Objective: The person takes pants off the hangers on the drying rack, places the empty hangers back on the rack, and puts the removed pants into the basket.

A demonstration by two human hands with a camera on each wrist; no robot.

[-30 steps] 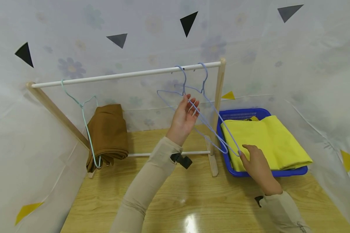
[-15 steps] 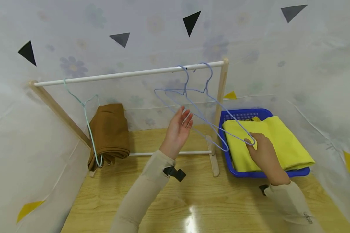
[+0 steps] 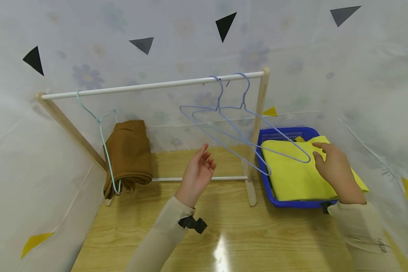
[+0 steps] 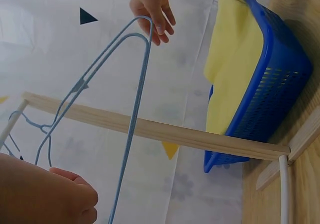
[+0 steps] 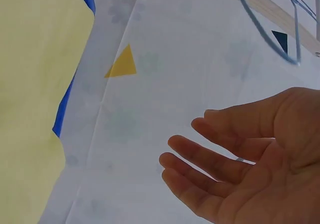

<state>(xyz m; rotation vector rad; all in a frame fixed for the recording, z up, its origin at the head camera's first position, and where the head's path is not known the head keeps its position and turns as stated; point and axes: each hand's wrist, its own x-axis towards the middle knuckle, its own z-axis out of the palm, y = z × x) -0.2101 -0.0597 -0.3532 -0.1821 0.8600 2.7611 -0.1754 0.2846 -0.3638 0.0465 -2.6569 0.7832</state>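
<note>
Two thin blue clothes hangers hang side by side from the white rail (image 3: 136,88) of a small rack. The right-hand blue hanger (image 3: 307,162) points its lower corner toward my right hand (image 3: 336,172), which is over the yellow folded cloth (image 3: 292,177) with a small gap to the wire. My right hand's fingers are loosely bent and hold nothing, as the right wrist view also shows. Below the left-hand blue hanger (image 3: 219,104) is my left hand (image 3: 197,177), palm up, fingers relaxed, holding nothing. The yellow cloth lies in a blue basket (image 3: 285,204).
At the rack's left end, a folded brown cloth (image 3: 130,155) hangs on a mint-green hanger (image 3: 105,151). The rack's wooden right post (image 3: 260,102) stands beside the basket. All stand on a wooden table (image 3: 224,226) before a white flowered sheet (image 3: 176,60).
My right hand let go of the right-hand blue hanger's corner and moved right, after swinging it rightward. My left hand dropped down and left, away from the hangers.
</note>
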